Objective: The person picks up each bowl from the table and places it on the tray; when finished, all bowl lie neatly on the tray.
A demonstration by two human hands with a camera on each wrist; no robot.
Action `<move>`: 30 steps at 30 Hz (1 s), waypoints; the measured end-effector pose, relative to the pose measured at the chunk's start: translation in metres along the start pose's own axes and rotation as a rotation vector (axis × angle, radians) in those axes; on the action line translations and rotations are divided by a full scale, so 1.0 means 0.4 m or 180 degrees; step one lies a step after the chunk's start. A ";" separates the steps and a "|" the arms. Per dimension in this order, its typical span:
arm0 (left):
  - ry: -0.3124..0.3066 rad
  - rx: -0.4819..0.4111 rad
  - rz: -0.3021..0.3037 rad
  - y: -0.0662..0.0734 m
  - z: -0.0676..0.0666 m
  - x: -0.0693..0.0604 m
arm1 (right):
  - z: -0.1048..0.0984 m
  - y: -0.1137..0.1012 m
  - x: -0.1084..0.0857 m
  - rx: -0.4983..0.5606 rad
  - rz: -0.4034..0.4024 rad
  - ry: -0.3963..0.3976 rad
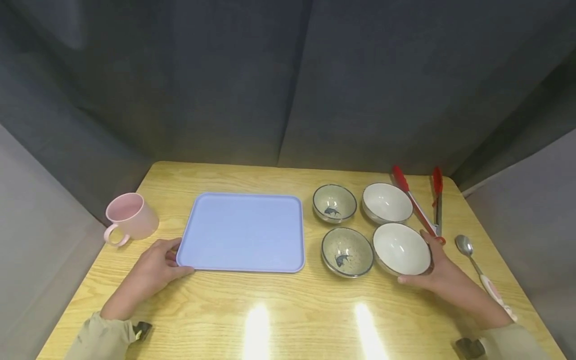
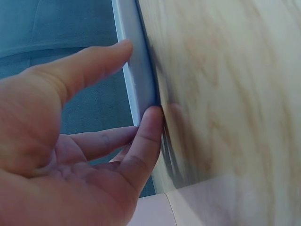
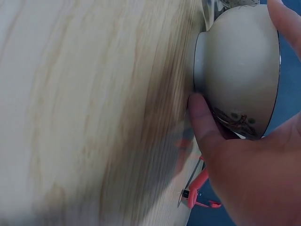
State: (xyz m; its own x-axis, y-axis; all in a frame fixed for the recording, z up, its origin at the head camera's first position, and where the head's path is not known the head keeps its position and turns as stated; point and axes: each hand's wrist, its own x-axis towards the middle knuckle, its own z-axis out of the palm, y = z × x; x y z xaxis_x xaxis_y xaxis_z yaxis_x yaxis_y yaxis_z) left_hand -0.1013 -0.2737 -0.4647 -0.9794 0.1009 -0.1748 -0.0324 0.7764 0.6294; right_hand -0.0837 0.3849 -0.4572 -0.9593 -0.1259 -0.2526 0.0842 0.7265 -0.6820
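Note:
My left hand [image 1: 155, 269] holds the near left corner of a light blue rectangular tray [image 1: 247, 232], which lies flat. In the left wrist view the thumb lies against the edge of the tray [image 2: 141, 77], and a fingertip touches its underside by the table. My right hand [image 1: 441, 272] grips the right side of a white bowl [image 1: 400, 248], thumb at the near rim and fingers round the far side. In the right wrist view one finger reaches low beside the foot of the bowl [image 3: 240, 66]. The bowl stands upright, and its outside carries a painted pattern.
Another white bowl [image 1: 387, 202] stands behind the held one. Two speckled bowls with fish drawings, one at the back [image 1: 334, 200] and one nearer [image 1: 346, 250], stand to their left. Red-tipped tongs [image 1: 420, 210] and a spoon [image 1: 477, 270] lie right; a pink mug [image 1: 132, 217] stands left.

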 end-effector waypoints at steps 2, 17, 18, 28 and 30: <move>0.0008 0.0004 0.0014 -0.001 0.001 -0.001 | 0.001 -0.003 0.001 -0.0043 -0.0013 0.0007; 0.0036 -0.0062 0.0047 0.000 0.003 -0.006 | 0.015 -0.008 -0.002 -0.0209 -0.0069 0.0247; 0.0040 -0.0056 0.0058 -0.001 0.003 -0.005 | 0.016 -0.008 -0.003 -0.0226 -0.0072 0.0262; 0.0060 -0.0068 0.0084 0.001 0.005 -0.008 | 0.020 0.004 -0.010 -0.0069 -0.0012 0.0340; 0.0063 -0.0052 0.0075 0.000 0.005 -0.008 | 0.021 0.007 -0.012 -0.0062 0.0015 0.0348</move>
State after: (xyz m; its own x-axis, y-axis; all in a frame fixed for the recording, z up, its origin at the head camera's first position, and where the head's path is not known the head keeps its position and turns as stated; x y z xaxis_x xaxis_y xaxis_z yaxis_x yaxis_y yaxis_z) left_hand -0.0978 -0.2728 -0.4658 -0.9837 0.1066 -0.1450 -0.0124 0.7636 0.6456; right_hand -0.0765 0.3818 -0.4636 -0.9827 -0.0488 -0.1787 0.0846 0.7399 -0.6674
